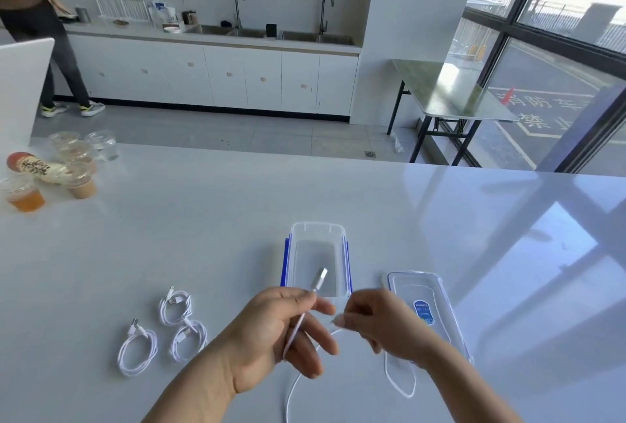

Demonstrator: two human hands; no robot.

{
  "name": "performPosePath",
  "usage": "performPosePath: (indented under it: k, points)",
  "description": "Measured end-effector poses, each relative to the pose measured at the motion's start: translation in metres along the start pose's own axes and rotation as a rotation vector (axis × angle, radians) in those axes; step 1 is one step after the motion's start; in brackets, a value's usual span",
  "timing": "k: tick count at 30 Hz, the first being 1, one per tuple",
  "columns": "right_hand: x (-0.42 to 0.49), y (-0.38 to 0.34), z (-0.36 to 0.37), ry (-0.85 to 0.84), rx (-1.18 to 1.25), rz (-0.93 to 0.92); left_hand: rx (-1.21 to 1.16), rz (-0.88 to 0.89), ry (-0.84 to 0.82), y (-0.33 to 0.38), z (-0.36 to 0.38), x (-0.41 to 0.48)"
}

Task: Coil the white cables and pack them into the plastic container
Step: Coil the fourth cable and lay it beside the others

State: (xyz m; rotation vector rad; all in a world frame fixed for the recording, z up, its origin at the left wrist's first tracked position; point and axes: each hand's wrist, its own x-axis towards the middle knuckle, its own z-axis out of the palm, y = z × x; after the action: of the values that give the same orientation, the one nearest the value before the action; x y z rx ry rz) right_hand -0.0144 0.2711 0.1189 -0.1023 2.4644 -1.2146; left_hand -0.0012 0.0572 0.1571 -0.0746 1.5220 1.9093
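Left hand (271, 324) pinches cable (298, 327); container (316, 231) empty

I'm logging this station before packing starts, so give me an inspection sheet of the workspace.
Surface: white table, glossy.
Job's things: container open, empty; lid lying right of it.
Clutter: drink cups at far left.
Grippers: left hand pinches loose cable near its plug; right hand holds it further along.
Cables: three coiled cables left of the hands.
Surroundings: sink counter, folding table, window, a person standing far left.
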Motion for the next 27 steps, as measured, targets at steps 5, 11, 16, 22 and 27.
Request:
performPosePath:
  k: [5,11,16,22,27]
  points:
    - [0.013,-0.038,0.003,0.052,0.238,0.006,0.269,-0.088,-0.043,-0.008,0.012,0.005]
    - [0.017,-0.064,-0.014,-0.074,0.152,-0.010,0.542,-0.146,0.054,-0.004,0.007,0.005]
    - [0.005,-0.087,-0.013,0.163,-0.405,-0.142,0.471,-0.059,0.174,-0.006,0.007,0.005]
    - [-0.025,-0.073,0.035,0.470,-0.256,-0.292,-0.111,0.181,0.295,-0.007,0.009,0.006]
    - [-0.029,-0.042,0.060,0.543,-0.132,-0.422,-0.570,0.162,0.069,0.000,0.001,-0.003]
